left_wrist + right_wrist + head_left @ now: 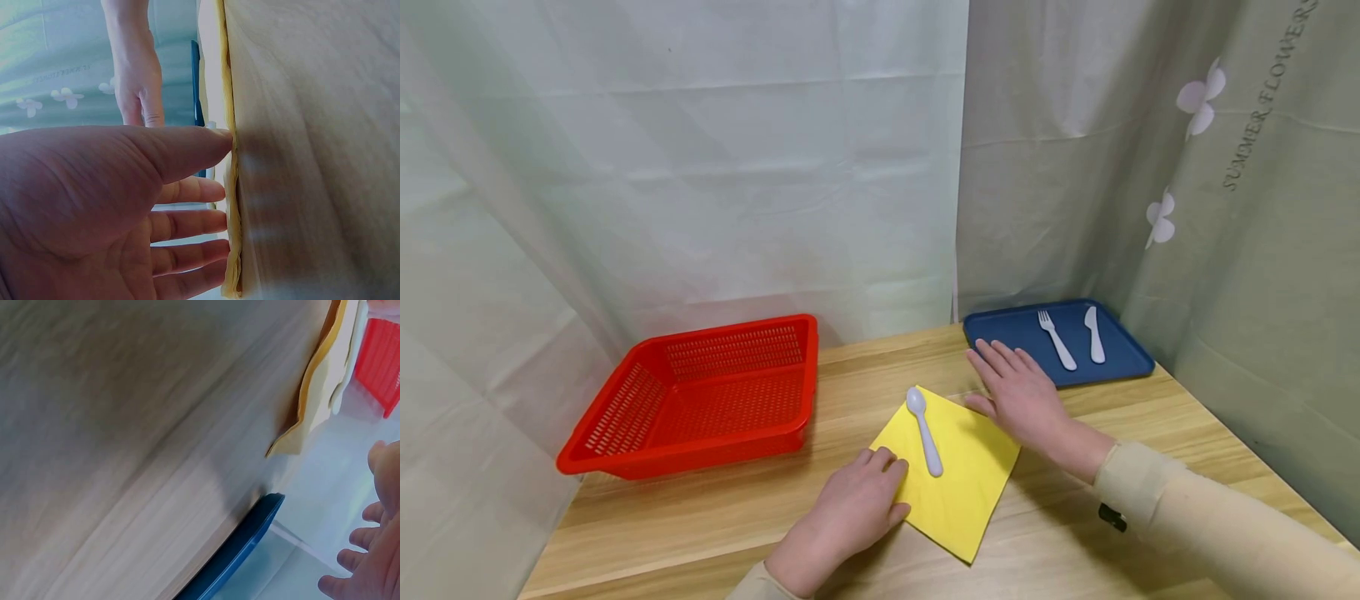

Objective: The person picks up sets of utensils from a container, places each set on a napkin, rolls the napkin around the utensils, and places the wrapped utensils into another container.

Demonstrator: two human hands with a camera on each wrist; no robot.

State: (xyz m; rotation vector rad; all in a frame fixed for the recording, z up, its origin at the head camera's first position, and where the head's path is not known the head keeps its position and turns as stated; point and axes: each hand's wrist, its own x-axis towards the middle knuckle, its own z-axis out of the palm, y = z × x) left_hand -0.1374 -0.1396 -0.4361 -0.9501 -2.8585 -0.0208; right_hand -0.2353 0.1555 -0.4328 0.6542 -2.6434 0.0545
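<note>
A yellow folded napkin (973,479) lies turned at an angle on the wooden table, with a white plastic spoon (927,437) on top, its bowl toward the far corner. My left hand (859,502) rests at the napkin's left edge, fingertips and thumb touching it; in the left wrist view the fingers (187,224) look nearly straight. My right hand (1028,404), fingers extended, is between the napkin and the blue tray (1011,325), overlapping the tray's near-left corner in the head view. In the right wrist view nothing lies in its palm (381,562).
On the blue tray lie a white plastic fork (1058,342) and a white plastic knife (1095,336). A red perforated basket (700,458) stands at the left of the table (700,533). Pale curtains (760,192) hang behind and along both sides.
</note>
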